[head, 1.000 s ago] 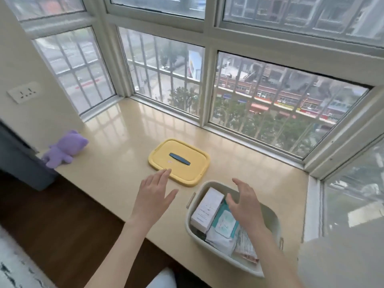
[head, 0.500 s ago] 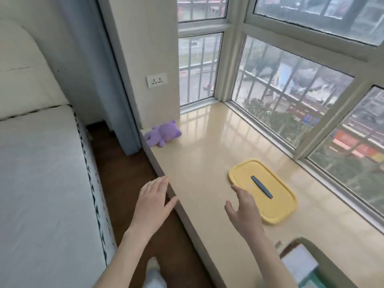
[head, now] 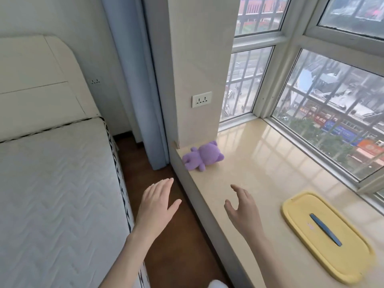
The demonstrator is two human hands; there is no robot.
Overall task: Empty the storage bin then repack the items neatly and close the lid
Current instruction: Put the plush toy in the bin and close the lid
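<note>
Head view. I find the left hand [head: 158,202] at lower centre of the frame, palm down, fingers straight and close together, thumb spread out to the side; it holds nothing. It hangs over the dark wood floor [head: 180,246], between the bed [head: 58,194] at the left and the front edge of the table [head: 259,173].

The right hand [head: 243,206] is just right of it, over the near part of the table. Its fingers are apart and loosely bent, and it grips nothing. I cannot tell whether it touches the surface.

The yellow lid [head: 307,231] lies flat on the table at lower right of the frame, well apart from both hands, nearer the right one. Its blue handle [head: 325,229] faces up and runs diagonally across it.

A purple plush toy [head: 202,156] lies at the far left end of the table, at the foot of the wall. A wall socket [head: 201,99] sits above it. A pale blue curtain [head: 135,80] hangs at upper centre.
</note>
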